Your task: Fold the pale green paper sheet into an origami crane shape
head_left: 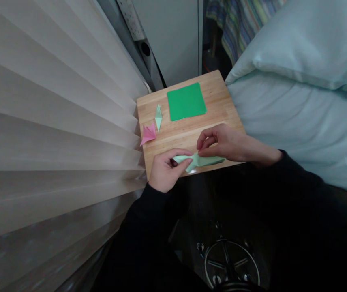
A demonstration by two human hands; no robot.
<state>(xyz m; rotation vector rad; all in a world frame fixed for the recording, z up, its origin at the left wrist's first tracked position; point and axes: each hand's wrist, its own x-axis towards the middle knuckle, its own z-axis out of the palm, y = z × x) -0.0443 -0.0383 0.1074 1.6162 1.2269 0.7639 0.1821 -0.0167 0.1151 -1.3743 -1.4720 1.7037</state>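
A pale green folded paper (205, 161) lies at the near edge of a small wooden table (188, 134). My left hand (166, 170) pinches its left end between thumb and fingers. My right hand (226, 142) presses and pinches the paper's middle with curled fingers. Further back on the table sit a stack of dark green square paper (186, 101), a small pale green folded piece (158, 117) and a pink folded piece (148, 133) at the left edge.
Pleated beige blinds (54, 121) fill the left side, touching the table's left edge. A bed with pale blue sheet and pillow (298, 81) borders the right. A stool's metal footring (231, 263) shows below, between my dark-sleeved arms.
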